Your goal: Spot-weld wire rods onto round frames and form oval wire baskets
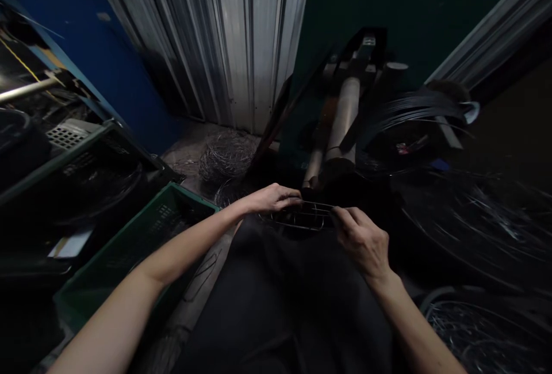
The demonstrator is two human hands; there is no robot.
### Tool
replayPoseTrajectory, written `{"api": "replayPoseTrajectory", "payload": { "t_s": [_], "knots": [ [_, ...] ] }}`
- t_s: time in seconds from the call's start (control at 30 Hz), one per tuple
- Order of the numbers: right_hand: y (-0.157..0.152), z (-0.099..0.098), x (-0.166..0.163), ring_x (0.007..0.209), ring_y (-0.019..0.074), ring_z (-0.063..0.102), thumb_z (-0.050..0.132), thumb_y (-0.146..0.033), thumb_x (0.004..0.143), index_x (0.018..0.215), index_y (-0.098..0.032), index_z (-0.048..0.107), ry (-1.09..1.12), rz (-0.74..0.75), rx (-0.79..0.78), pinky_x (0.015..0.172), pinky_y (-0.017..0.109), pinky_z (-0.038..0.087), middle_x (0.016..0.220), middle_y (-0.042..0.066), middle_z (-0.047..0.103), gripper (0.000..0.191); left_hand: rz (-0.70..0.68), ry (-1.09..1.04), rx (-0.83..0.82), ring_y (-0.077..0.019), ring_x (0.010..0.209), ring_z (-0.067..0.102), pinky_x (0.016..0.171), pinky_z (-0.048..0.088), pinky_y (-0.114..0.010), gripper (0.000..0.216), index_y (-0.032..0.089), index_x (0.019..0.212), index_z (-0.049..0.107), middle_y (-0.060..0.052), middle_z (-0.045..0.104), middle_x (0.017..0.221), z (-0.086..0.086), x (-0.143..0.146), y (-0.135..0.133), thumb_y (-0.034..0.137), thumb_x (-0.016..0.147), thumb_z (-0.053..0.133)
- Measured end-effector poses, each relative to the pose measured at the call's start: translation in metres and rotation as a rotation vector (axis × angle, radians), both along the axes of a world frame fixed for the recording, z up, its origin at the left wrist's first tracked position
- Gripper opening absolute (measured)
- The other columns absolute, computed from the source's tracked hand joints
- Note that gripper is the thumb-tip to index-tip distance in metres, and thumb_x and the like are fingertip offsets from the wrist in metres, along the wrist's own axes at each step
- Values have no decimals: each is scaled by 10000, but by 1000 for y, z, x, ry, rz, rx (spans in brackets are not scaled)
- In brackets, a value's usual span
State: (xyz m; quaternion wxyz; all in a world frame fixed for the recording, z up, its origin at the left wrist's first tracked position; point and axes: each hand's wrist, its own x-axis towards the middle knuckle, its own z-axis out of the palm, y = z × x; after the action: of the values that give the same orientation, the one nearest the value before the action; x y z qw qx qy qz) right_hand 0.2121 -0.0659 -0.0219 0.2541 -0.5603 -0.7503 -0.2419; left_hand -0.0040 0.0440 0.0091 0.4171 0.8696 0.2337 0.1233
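Wire frame (317, 210) held level between my two hands

From my head camera, the one view I have, I see the thin bent wires spanning the gap between my left hand (276, 198) and my right hand (363, 241). My left fingers are curled over the left end, thumb side toward the middle; my right fingers are bent in on the right end. Both grasp the wire, as far as I can judge, though the fingertips are dark and blurred. Whether this is one piece or several laid together, I cannot tell.

I take the step in hand to be handling or lining up the wires. As I judge it, the next move calls for an even grip at both ends, so that the thin lengths neither twist nor slip apart.

The frame lies directly between the hands, its lower wire reaching leftward below my left fingers. It sits at the far edge of the dark cloth (302, 299) over my lap, just on my side of the metal shaft (347, 109) of the green machine (345, 14). A green crate (112, 243) stands beneath my left forearm, and a wire coil (226, 155) lies on the floor beyond it.
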Motion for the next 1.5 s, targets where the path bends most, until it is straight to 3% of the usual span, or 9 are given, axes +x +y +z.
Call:
{"api": "replayPoseTrajectory", "payload": {
  "t_s": [0.23, 0.53, 0.87, 1.5],
  "knots": [
    [-2, -9, 7, 706, 100, 521, 474, -68, 836, 1054, -201, 647, -18, 9, -65, 527, 205, 332, 777, 7, 601, 308, 64, -71, -249, -111, 760, 545, 678, 407, -182, 361, 89, 968, 645, -33, 625, 828, -9, 3, -1, 405, 830, 539],
    [17, -13, 10, 705, 118, 494, 488, -59, 821, 980, -214, 679, 30, 11, 22, 543, 208, 347, 790, 24, 602, 293, 44, -22, -270, -88, 635, 510, 601, 389, -178, 366, 93, 950, 646, -5, 582, 681, 1, 8, 17, 417, 841, 514],
    [26, -18, 13, 703, 110, 506, 476, -68, 831, 986, -234, 675, 38, 5, 17, 550, 204, 358, 788, 24, 606, 302, 14, -59, -328, -80, 578, 495, 553, 374, -180, 363, 88, 926, 634, 2, 559, 622, -2, 11, 30, 420, 843, 513],
    [26, -23, 10, 712, 119, 519, 494, -84, 842, 975, -240, 682, 44, -16, 55, 589, 209, 385, 805, 29, 609, 278, 133, -110, -130, -73, 603, 502, 581, 368, -170, 341, 113, 954, 656, 9, 575, 656, -13, 9, 17, 394, 872, 482]
  ]
}}
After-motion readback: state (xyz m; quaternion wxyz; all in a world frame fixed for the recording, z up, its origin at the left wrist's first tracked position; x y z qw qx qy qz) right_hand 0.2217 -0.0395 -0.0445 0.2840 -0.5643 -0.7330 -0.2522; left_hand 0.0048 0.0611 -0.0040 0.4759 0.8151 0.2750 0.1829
